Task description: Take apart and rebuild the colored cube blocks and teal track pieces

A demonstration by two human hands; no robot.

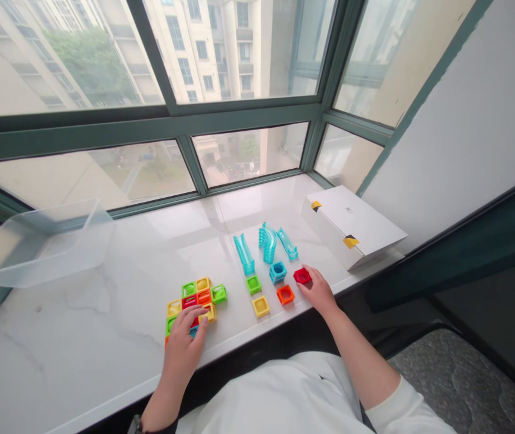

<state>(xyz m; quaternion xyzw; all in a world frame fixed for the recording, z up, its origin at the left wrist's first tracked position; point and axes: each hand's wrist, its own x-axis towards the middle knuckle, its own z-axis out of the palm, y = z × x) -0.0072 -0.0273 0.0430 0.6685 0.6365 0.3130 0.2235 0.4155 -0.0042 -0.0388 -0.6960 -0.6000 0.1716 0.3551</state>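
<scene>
My right hand (321, 294) pinches a red block (301, 276) at the right end of a group of toy pieces. Beside it stand a blue block (278, 272), an orange block (285, 295), a green block (253, 284) and a yellow block (261, 307). My left hand (187, 337) reaches over a cluster of coloured blocks (189, 289), its fingers bent at a yellow block (208, 312) on the near side. The hand covers part of the cluster, and whether it grips that block I cannot tell. Behind the loose blocks lie a straight turquoise track (244, 254), a curved turquoise track (267, 242) and another turquoise track (288, 243).
A white box (352, 220) with yellow-and-black tabs stands at the back right. On the far left is a clear plastic bin (58, 241). The white marble-patterned sill (117, 337) runs along the windows, its front edge close to my body.
</scene>
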